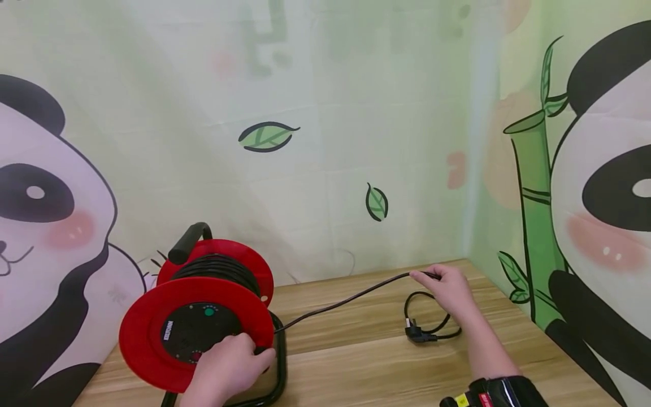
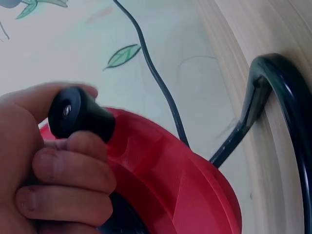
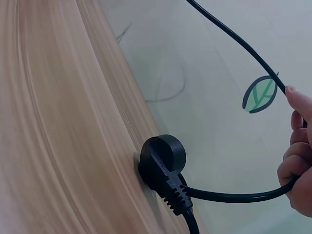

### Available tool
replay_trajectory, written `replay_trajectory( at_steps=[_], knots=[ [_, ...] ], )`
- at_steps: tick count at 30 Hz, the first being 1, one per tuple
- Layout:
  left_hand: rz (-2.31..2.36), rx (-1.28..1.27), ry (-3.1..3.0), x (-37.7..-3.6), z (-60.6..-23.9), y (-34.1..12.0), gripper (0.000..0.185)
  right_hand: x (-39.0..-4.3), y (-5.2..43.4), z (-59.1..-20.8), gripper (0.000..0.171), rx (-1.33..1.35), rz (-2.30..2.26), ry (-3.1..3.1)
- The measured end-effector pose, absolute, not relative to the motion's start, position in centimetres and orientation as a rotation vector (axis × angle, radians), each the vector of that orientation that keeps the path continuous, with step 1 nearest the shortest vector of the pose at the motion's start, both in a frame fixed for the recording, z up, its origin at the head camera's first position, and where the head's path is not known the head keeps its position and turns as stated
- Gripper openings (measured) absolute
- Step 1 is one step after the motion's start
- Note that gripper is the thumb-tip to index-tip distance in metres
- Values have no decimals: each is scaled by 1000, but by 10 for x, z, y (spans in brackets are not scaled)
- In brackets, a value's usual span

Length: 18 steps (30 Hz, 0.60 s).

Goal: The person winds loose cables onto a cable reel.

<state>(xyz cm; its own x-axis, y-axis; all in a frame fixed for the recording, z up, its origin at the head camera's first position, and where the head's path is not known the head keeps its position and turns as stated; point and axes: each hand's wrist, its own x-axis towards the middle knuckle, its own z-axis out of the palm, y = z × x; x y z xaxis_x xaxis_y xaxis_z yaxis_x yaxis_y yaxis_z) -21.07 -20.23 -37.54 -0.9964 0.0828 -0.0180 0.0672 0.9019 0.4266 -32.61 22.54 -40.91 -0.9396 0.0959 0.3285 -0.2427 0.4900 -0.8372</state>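
A red cable reel [image 1: 137,333] with black cord wound on its drum stands at the left of the table. My left hand [image 1: 224,362] grips the small black crank knob [image 2: 83,114] on the reel's front disc, fingers curled round it in the left wrist view. Off to the right, my right hand [image 1: 450,291] pinches the black cable [image 1: 351,297], which runs from the reel up to the fingers. Beyond that hand the cable loops down to a black plug [image 1: 419,333] lying on the wood, seen larger in the right wrist view.
The reel has a black tubular stand [image 1: 282,362] and a carrying handle [image 1: 190,243] on top. Under it is a wooden table [image 1: 346,367]. A cloth backdrop [image 1: 325,186] with pandas and leaves rises behind and at the right.
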Motion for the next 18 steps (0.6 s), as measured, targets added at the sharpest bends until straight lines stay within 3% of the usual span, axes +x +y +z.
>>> replay_trajectory(
  at_steps=[18],
  knots=[
    [758,228,2770,-215,-388,-234,40,-323,201,-412,40,240,1482,-2457]
  ],
)
